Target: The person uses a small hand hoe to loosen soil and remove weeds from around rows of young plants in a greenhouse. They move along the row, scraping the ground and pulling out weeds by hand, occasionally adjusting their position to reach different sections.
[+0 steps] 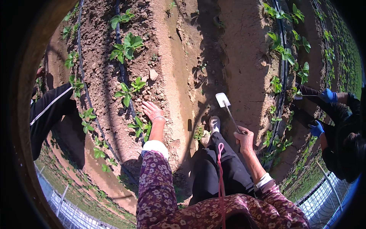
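My left hand [153, 112] lies palm down on the loose, crumbly soil of a raised bed, its fingers stretched out and nothing in them. A bracelet circles that wrist. Just left of the fingers grow leafy young plants that look like strawberry [124, 93], along a black drip line [133, 111]. In my right hand [245, 139] is the thin handle of a small hand hoe [222, 100]. Its pale metal blade is held over the shaded furrow, beyond my shoe [214, 124].
A pulled clump of weeds [198, 133] lies by my feet. At right, a person in blue gloves [328, 95] works with a tool beside another planted row [281, 54]. Another person's dark-clad leg [51, 114] is at left. A stone [153, 75] sits on the bed.
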